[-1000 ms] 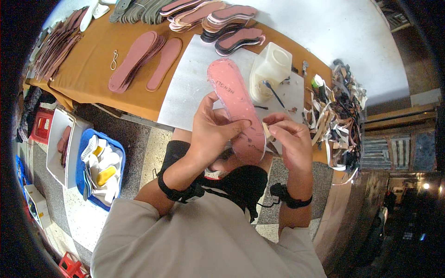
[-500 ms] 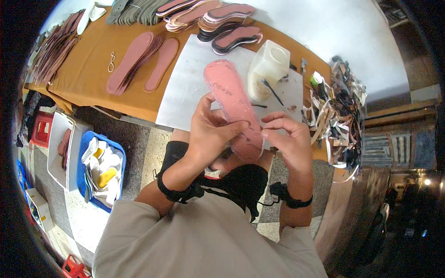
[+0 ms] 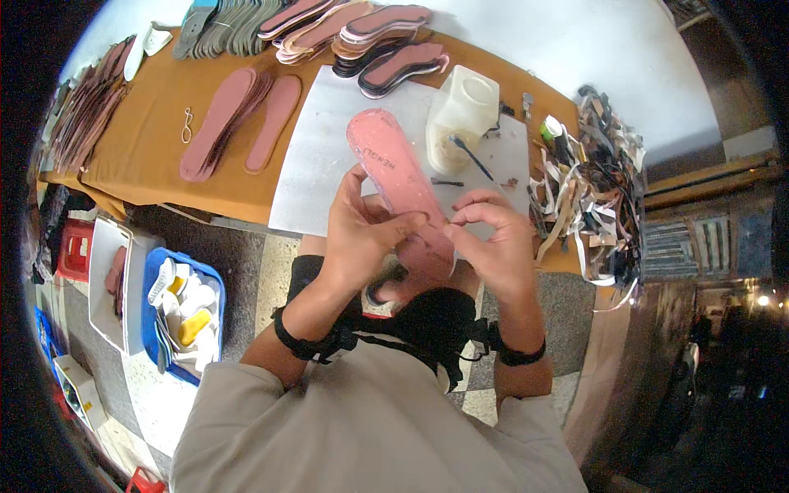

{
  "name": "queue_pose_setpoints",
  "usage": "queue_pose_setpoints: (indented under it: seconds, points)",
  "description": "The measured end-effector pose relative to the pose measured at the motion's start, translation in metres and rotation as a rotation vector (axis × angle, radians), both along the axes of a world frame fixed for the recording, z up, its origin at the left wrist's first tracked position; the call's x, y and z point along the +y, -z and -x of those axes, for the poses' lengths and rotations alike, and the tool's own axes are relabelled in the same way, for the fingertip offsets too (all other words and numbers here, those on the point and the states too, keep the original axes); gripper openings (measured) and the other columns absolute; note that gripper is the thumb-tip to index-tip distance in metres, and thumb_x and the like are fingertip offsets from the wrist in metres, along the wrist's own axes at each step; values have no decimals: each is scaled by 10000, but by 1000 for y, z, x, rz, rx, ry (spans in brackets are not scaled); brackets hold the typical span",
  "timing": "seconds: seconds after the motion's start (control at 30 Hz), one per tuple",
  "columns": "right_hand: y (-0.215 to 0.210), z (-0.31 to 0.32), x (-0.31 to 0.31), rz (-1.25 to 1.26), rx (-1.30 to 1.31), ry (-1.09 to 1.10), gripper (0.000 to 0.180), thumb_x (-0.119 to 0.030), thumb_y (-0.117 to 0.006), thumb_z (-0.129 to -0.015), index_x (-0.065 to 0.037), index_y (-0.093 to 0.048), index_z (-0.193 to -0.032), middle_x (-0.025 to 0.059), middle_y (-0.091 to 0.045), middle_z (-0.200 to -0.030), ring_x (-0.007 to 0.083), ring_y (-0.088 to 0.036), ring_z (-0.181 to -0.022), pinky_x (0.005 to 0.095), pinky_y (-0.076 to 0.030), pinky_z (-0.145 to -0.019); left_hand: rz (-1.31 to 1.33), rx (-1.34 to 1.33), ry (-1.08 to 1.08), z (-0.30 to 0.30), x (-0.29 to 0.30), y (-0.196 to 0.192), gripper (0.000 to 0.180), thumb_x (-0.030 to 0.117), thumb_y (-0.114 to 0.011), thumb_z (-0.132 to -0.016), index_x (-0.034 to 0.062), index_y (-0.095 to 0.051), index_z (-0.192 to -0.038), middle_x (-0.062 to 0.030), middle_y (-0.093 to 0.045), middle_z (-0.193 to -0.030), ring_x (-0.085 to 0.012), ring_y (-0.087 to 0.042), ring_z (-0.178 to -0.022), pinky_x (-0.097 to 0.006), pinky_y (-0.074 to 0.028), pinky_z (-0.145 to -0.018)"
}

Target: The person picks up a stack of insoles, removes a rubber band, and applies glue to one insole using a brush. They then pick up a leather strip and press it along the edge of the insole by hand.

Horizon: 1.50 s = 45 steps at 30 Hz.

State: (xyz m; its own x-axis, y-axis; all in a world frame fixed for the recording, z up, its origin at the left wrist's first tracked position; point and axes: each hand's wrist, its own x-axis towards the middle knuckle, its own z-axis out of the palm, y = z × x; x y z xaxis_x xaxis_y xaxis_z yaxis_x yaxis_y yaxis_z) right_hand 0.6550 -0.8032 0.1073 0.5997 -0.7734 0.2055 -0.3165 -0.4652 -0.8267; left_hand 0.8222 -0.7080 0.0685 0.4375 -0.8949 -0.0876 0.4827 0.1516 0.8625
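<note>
A pink insole (image 3: pixel 396 164) with dark lettering near its upper end is held tilted above my lap, at the front edge of the white sheet (image 3: pixel 308 177). My left hand (image 3: pixel 362 234) grips it from the left, thumb across its face and fingers behind. At the insole's right edge, the thumb and forefinger of my right hand (image 3: pixel 493 238) are pinched together. A thin pale line runs along that edge just below the fingertips. Beyond the insole stands a cut-open whitish plastic bottle (image 3: pixel 468 103) with a dark-handled brush (image 3: pixel 472 158) leaning in it.
Pink insoles (image 3: pixel 220 123) and a wire loop (image 3: pixel 187 125) lie on the brown-covered table (image 3: pixel 156 107). Stacked insoles (image 3: pixel 386 53) line its back. Strap offcuts (image 3: pixel 596 197) heap at the right. On the floor at left are a blue crate (image 3: pixel 218 316) of shoe parts and a white bin (image 3: pixel 103 308).
The whole view has shifted slightly. My right fingertips have moved up and in against the insole's edge, while my left hand keeps its hold.
</note>
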Motion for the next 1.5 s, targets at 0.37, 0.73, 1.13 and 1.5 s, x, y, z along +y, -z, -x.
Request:
queue_pose_setpoints:
  seconds: [0.37, 0.73, 1.13, 1.5]
  points:
    - [7, -15, 2, 422, 155, 33, 116, -111, -812, -692, -119, -712, -751, 26, -653, -1049, 264, -596, -1075, 593, -239, -1120, 321, -1493, -619, -15, 32, -34, 686, 94, -837, -646, 2, -592, -1280, -154, -576, -1312, -329, -492, -1290, -499, -379, -1072]
    - [3, -23, 9, 491, 160, -8, 153, -158, -847, -666, -122, -721, -747, 14, -655, -1045, 274, -596, -1081, 605, -240, -1131, 178, -1839, -34, -25, 9, -56, 193, 185, -709, -709, 83, -755, -866, -65, -671, -1177, -308, -530, -1261, -538, -346, -1101]
    - [-2, -18, 1, 454, 183, -30, 144, -196, -821, -740, -125, -727, -822, 15, -667, -1083, 280, -592, -1130, 620, -204, -1151, 229, -1826, -9, -27, -3, -53, 146, 179, -693, -711, 85, -712, -821, -54, -655, -1094, -293, -544, -1205, -477, -397, -1039]
    - [-3, 22, -24, 189, 148, -133, 183, -221, -774, -841, -60, -747, -924, 137, -704, -1109, 307, -635, -1111, 431, -417, -1030, 171, -1804, -12, -50, -6, -49, 136, 128, -717, -700, 87, -727, -829, -43, -660, -1073, -288, -547, -1171, -441, -409, -1015]
